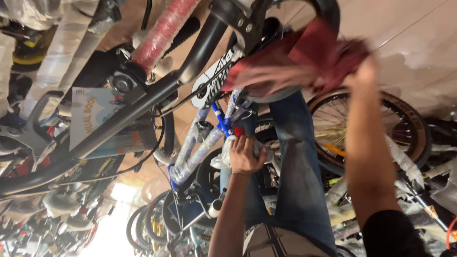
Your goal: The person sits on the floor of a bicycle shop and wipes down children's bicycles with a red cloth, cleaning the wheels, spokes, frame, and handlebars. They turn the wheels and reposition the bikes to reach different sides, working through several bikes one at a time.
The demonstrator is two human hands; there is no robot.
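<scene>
Red cloth (328, 52) gripped in right hand (364, 71) against black frame (200, 47); wrapped blue frame (204, 143) clutched below by left hand (245, 154). Bike best steadied, cloth pressed flat.

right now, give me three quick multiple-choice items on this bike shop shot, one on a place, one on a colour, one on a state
1. Where is the red cloth?
A. on the floor
B. at the black bike part near the top of the view
C. draped over the spoked wheel

2. What colour wrap covers the tube at top centre?
A. red
B. green
C. yellow

3. How is the left hand?
A. flat and empty
B. out of view
C. closed on clear plastic wrap by the blue frame

Answers: 1 B, the right hand presses the cloth there; 2 A, the bubble wrap looks red; 3 C, the fingers curl around the wrap.
</scene>
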